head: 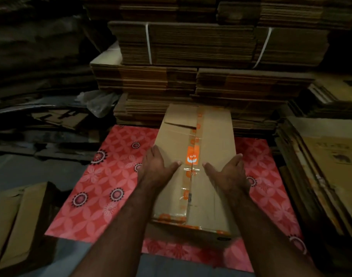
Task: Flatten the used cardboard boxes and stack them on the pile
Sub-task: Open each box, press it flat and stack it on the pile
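A long brown cardboard box (213, 134) with clear and orange tape along its top seam lies on a red flowered mat (111, 172). My left hand (156, 166) grips the box's left edge, fingers curled over the side and thumb on top. On the right edge my right hand (228, 170) holds it the same way, thumb pointing toward the seam. The box's far flap is partly lifted. Its far end touches the pile of flattened boxes (191, 84) stacked against the back.
Bundles of flat cardboard tied with white straps (191, 45) rise behind. More flattened boxes (321, 176) lean at the right. A brown box (15, 216) sits at the lower left. A crumpled plastic bag (97, 102) lies at the left of the pile. Dark cardboard scraps cover the left.
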### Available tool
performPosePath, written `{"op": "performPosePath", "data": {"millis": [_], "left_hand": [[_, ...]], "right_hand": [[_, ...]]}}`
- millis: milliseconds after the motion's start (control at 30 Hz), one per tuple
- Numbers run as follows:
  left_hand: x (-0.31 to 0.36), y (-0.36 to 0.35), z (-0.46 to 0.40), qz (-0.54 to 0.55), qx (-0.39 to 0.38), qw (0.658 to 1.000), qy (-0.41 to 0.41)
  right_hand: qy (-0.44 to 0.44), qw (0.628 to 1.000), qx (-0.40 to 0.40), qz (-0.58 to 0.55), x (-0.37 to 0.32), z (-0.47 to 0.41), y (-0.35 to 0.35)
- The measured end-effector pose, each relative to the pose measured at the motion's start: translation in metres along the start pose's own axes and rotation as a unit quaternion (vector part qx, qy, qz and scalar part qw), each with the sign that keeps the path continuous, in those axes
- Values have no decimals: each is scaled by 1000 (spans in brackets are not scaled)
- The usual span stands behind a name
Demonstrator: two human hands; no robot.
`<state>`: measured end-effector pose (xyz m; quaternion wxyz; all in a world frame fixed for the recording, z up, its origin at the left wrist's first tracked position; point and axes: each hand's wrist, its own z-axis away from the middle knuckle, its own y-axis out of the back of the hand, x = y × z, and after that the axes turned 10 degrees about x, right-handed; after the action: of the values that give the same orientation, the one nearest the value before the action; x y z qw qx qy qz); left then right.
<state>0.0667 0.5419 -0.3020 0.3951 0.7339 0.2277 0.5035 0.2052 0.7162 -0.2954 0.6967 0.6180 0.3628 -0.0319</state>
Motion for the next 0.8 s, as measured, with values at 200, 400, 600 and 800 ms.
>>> {"op": "performPosePath", "data": {"millis": [200, 400, 600, 800], "left_hand": [[-1, 7, -2, 30, -19, 999, 25], [-21, 31, -41, 113, -59, 989, 68], [7, 63, -116, 38, -124, 989, -67], [42, 35, -123, -15, -249, 937, -243]], "right_hand": [[-28, 999, 3, -27, 4, -7, -2], [-36, 965, -20, -261, 10, 5, 0], [-39, 921, -59, -384, -48, 142, 26], [-132, 927, -88, -338, -84, 209, -25]]}}
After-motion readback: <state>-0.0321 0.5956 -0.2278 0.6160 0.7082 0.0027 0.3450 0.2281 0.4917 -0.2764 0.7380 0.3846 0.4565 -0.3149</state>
